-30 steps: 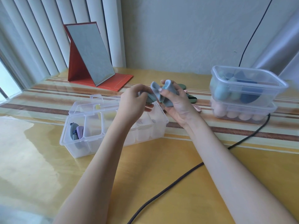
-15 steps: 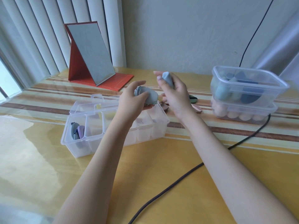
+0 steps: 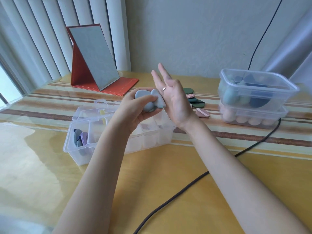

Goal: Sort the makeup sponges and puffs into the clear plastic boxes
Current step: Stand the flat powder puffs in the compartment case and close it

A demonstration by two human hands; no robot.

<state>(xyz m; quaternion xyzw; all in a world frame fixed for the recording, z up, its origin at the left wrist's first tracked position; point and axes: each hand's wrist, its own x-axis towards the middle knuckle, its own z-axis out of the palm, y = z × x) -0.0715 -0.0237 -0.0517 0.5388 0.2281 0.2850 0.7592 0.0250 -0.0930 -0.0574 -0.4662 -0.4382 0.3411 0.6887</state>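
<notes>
Above the divided box (image 3: 118, 141), the left hand (image 3: 135, 110) squeezes blue puffs (image 3: 148, 102) together so they fit a slot. Beside it, the right hand (image 3: 175, 98) is flat open.

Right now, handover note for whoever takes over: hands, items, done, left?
Left hand grips a stack of pale blue-grey flat puffs above the clear divided plastic organiser box.
Right hand is open, fingers straight, palm beside the puffs, holding nothing.
Done: a few grey and lilac puffs stand in the organiser's left compartment; two stacked clear tubs on the right hold sponges.
Left: place the held puffs; sort the dark green and pink loose puffs on the table behind the right hand.
</notes>
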